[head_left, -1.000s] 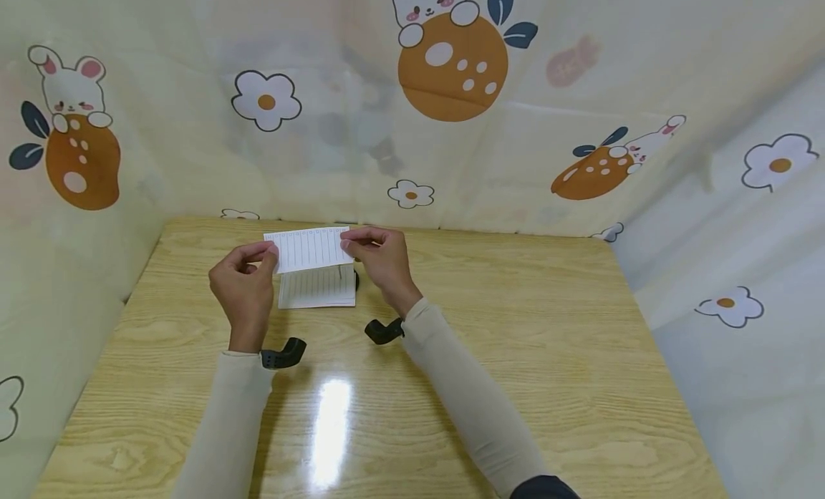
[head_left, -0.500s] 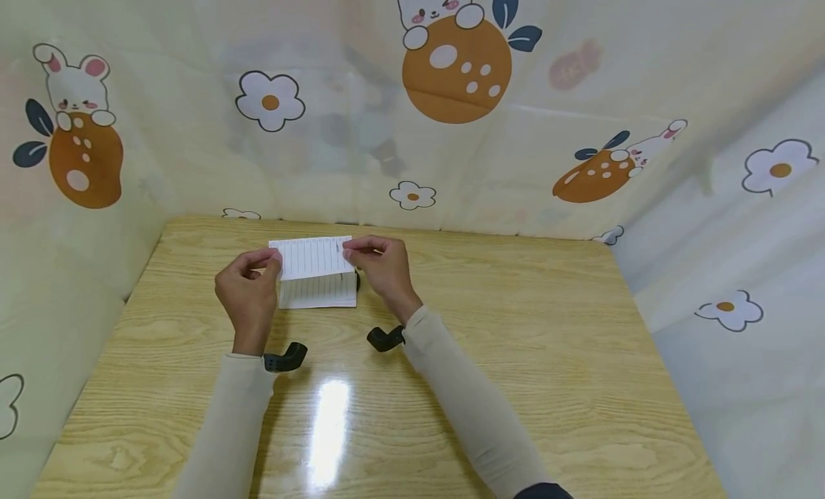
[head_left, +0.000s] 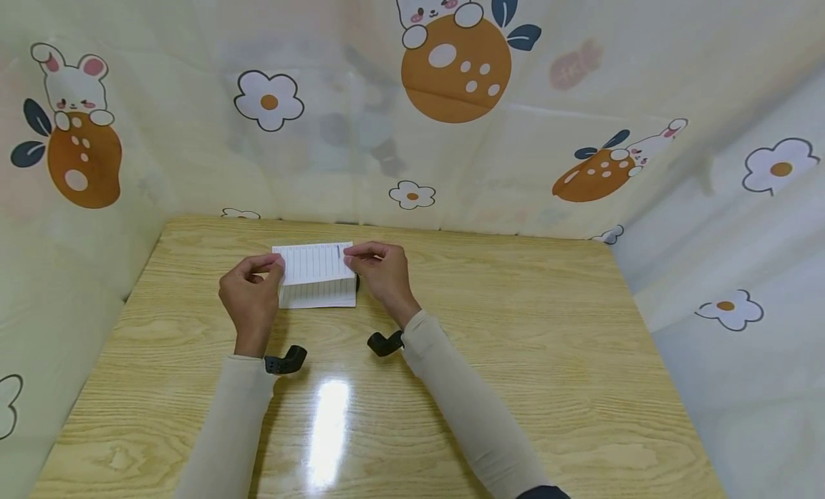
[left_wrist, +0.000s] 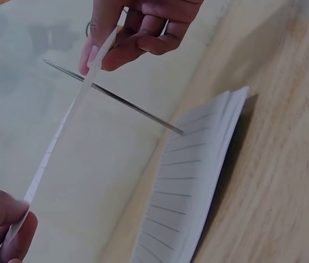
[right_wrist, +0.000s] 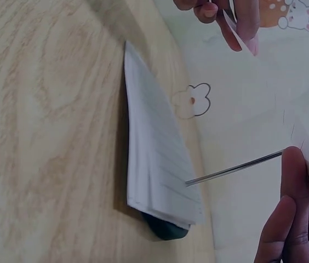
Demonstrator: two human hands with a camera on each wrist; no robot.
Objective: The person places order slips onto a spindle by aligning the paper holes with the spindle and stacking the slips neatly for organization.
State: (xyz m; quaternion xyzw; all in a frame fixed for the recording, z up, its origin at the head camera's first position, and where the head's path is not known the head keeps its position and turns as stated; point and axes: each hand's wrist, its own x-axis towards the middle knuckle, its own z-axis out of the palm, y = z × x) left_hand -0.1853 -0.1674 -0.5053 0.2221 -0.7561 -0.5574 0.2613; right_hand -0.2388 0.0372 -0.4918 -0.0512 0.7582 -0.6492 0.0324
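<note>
A lined white sheet of paper (head_left: pixel 311 264) is held stretched between both hands. My left hand (head_left: pixel 253 295) pinches its left end, while my right hand (head_left: pixel 384 277) pinches the right end between thumb and fingers. A thin metal spike (left_wrist: pixel 135 108) passes through the sheet near the right fingers, its pointed tip sticking out beyond it. Lower on the spike lies a small stack of lined sheets (left_wrist: pixel 171 192), apart from the held sheet. A dark base (right_wrist: pixel 165 230) shows under the stack; most of it is hidden.
The wood-grain table (head_left: pixel 515 356) reaches back to a patterned curtain (head_left: pixel 335 148) right behind the paper. More curtain hangs along both sides. A black wrist mount (head_left: pixel 286 359) sits on the left wrist, another mount (head_left: pixel 384 343) on the right.
Both hands have lowered the sheet toward the stack, coming slightly nearer. The spike's tip now shows above the sheet near the right fingers; a second ago it stood below the sheet's lower edge.
</note>
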